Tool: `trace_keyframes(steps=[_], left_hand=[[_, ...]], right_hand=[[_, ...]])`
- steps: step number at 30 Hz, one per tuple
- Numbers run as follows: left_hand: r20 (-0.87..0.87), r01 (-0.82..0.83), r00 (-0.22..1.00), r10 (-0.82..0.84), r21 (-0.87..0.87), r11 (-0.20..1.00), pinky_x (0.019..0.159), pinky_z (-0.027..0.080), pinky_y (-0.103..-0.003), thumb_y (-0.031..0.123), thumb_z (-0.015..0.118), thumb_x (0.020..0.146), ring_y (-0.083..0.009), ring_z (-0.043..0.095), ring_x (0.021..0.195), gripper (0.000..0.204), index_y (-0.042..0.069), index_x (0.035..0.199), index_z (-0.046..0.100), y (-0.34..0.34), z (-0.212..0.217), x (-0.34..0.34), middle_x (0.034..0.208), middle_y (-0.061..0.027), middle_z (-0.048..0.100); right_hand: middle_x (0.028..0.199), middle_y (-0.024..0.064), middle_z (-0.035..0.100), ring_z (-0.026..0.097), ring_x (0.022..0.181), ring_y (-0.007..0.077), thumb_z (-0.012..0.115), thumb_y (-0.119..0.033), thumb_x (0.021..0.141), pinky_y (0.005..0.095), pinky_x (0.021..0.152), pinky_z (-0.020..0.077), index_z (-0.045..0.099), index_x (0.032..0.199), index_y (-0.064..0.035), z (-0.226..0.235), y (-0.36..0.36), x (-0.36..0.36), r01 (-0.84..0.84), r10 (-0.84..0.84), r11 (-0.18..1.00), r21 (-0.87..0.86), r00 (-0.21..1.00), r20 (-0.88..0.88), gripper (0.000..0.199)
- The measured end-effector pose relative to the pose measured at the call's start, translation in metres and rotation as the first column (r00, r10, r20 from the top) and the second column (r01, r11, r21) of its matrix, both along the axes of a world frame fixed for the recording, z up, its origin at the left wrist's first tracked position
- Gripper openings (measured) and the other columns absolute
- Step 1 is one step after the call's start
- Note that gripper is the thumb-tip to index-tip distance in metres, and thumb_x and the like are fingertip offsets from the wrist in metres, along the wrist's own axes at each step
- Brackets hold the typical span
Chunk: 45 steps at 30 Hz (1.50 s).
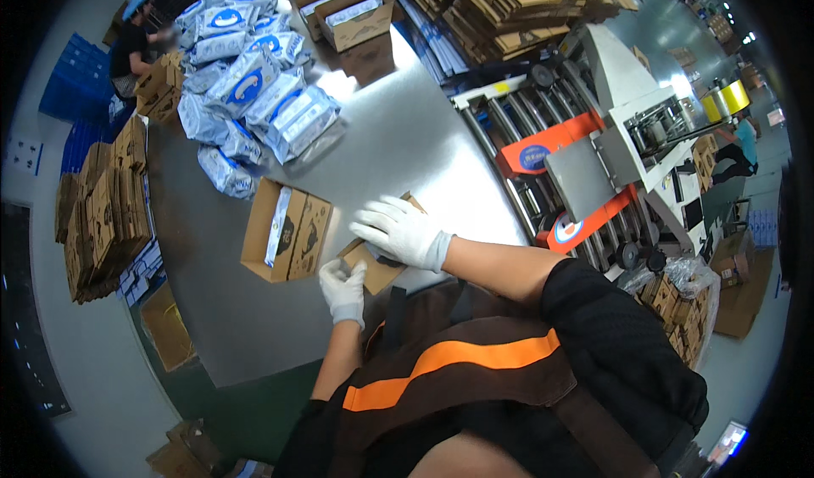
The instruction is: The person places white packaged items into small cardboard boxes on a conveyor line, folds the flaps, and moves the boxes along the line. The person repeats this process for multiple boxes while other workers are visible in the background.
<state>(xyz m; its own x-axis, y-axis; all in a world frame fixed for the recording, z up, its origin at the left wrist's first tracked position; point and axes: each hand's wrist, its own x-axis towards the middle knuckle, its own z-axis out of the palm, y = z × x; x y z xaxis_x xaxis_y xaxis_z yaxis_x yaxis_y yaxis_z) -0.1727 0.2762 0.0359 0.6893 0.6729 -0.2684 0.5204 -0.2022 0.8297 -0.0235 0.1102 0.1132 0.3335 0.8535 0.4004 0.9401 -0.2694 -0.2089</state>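
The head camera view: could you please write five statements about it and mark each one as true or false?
1. The left hand and the right hand both wear white gloves. True.
2. The open carton to the left of the hands has nothing inside. False: a white-and-blue packet is in it.
3. The pile of packets lies on the metal table. True.
4. The machine with orange panels stands on the left side of the picture. False: it stands on the right.
5. The left hand touches brown cardboard. True.
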Motion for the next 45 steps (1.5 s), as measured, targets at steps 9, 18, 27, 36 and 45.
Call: trace_keyframes(steps=[9, 18, 27, 36, 45], left_hand=[[-0.063, 0.360, 0.903, -0.425, -0.429, 0.828, 0.075, 0.059, -0.034, 0.017, 0.090, 0.079, -0.0190, 0.064, 0.092, 0.068, 0.000, 0.127, 0.045, -0.099, -0.021, 0.035, 0.108, -0.0131, 0.062], [0.100, 0.871, 0.444, -0.890, -0.282, 0.403, 0.107, 0.050, -0.043, 0.020, 0.077, 0.088, -0.0336, 0.060, 0.122, 0.063, -0.003, 0.138, 0.046, -0.205, -0.009, 0.134, 0.128, -0.0239, 0.058], [-0.388, 0.199, 0.922, 0.012, 0.500, 0.843, 0.090, 0.055, -0.048, 0.039, 0.075, 0.089, -0.0383, 0.071, 0.099, 0.041, 0.007, 0.115, 0.074, 0.105, 0.072, 0.057, 0.104, -0.0193, 0.074], [0.145, 0.269, 0.830, -0.538, 0.742, 0.615, 0.101, 0.049, -0.049, 0.040, 0.085, 0.076, -0.0385, 0.060, 0.116, 0.045, 0.012, 0.109, 0.075, -0.005, 0.065, 0.045, 0.108, -0.0129, 0.068], [0.079, 0.631, 0.753, -0.653, 0.193, 0.751, 0.091, 0.057, -0.039, 0.010, 0.079, 0.084, -0.0275, 0.072, 0.099, 0.032, 0.004, 0.115, 0.073, 0.043, 0.005, 0.083, 0.106, -0.0138, 0.074]], right_hand=[[0.150, 0.0224, 0.049, 0.045, 0.141, 0.0403, 0.067, -0.033, 0.090, 0.0514, 0.120, 0.0312, 0.051, 0.142, 0.0001, -0.035, -0.164, -0.036, 0.267, -0.315, 0.943, -0.200, 0.908, -0.275, 0.064], [0.136, 0.0232, 0.060, 0.053, 0.130, 0.0417, 0.061, -0.017, 0.092, 0.0512, 0.114, 0.0383, 0.060, 0.129, 0.0018, -0.044, -0.287, -0.001, 0.626, -0.627, 0.776, -0.072, 0.756, -0.188, 0.042], [0.120, 0.0220, 0.069, 0.065, 0.116, 0.0385, 0.065, -0.014, 0.094, 0.0426, 0.101, 0.0519, 0.069, 0.116, 0.0018, -0.019, -0.199, -0.031, 0.678, -0.526, 0.734, 0.043, 0.607, -0.596, 0.028], [0.142, 0.0323, 0.051, 0.051, 0.132, 0.0462, 0.075, -0.034, 0.087, 0.0444, 0.113, 0.0420, 0.050, 0.139, 0.0082, -0.016, -0.060, -0.004, 0.325, -0.256, 0.944, 0.055, 0.829, -0.498, 0.072], [0.108, 0.0149, 0.072, 0.070, 0.097, 0.0316, 0.058, -0.041, 0.097, 0.0427, 0.087, 0.0546, 0.077, 0.099, -0.0109, 0.005, -0.014, 0.046, -0.005, -0.443, 0.804, -0.595, 0.662, -0.605, 0.036]])
